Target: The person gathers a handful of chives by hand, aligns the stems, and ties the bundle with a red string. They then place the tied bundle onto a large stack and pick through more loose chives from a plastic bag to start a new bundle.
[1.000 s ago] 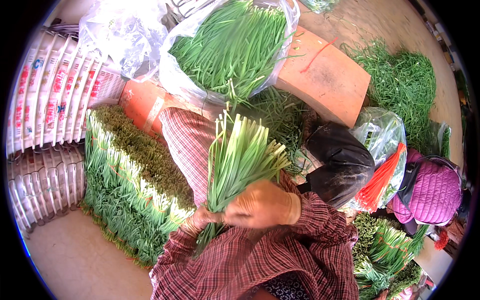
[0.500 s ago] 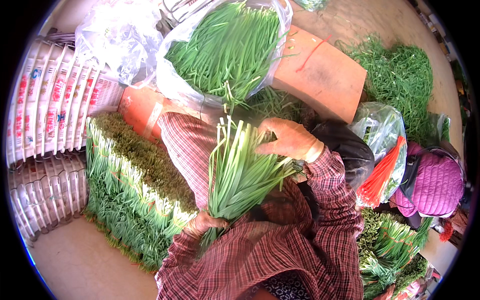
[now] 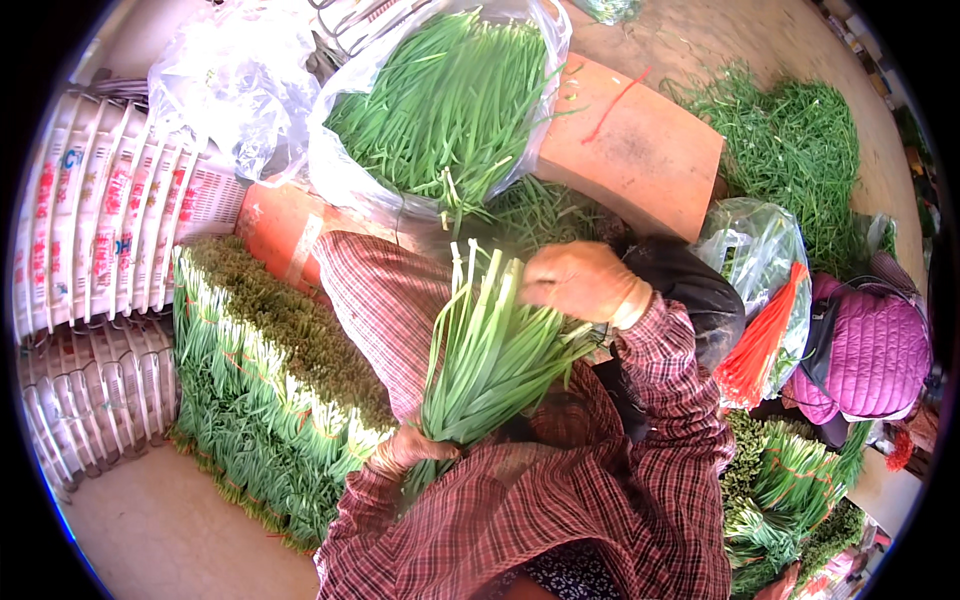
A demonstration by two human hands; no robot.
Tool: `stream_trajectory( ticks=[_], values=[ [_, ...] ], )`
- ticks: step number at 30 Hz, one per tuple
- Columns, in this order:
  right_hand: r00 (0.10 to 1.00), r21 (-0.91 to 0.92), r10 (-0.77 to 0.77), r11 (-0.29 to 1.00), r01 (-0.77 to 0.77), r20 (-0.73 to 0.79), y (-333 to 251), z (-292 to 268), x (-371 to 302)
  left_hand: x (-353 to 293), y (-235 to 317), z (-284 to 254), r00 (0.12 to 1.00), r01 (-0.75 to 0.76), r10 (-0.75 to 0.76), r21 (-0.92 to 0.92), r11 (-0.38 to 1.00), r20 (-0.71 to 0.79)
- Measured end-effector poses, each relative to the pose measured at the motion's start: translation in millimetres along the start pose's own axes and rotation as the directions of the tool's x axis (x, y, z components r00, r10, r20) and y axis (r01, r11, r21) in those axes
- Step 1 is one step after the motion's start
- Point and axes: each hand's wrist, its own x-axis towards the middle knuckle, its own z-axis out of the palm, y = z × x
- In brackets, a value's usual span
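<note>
My left hand (image 3: 408, 450) is closed round the leafy lower end of a loose bunch of garlic chives (image 3: 490, 370). The pale stem ends of the bunch point up and away from me, standing unevenly. At their right side is my right hand (image 3: 585, 284), in a tan glove, its fingers bent together against the stems and slightly blurred. Beyond the bunch, an open clear plastic bag (image 3: 335, 165) is full of more garlic chives (image 3: 445, 100). A few loose stems (image 3: 453, 195) hang over the bag's near edge.
Stacked tied chive bundles (image 3: 275, 390) stand at left, near white plastic crates (image 3: 100, 215). Orange blocks (image 3: 635, 145) flank the bag. Red ties (image 3: 762, 340) lie on a clear bag at right, by a person in a purple jacket (image 3: 875, 350). Loose greens (image 3: 800, 150) cover the floor behind.
My right hand has shifted slightly right and its fingers have drawn closer together at the stem ends. My left hand keeps its hold on the bunch. The view has moved a little.
</note>
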Motion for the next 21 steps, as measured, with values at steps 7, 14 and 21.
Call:
stream_trajectory(
  ticks=[7,14,21],
  values=[
    [0.907,-0.382,0.252,0.844,-0.377,-0.339,45,-45,-12,3,8,6,0.996,0.073,-0.077,-0.092,0.993,-0.037],
    [0.987,0.316,0.059,0.943,-0.104,0.147,-3,-32,13,1,-1,-2,0.994,0.111,-0.111,-0.043,0.993,0.012],
    [0.977,0.569,0.146,0.796,-0.209,0.155,3,-21,31,4,-3,-1,0.997,0.067,-0.07,0.125,0.99,0.014]
  ],
)
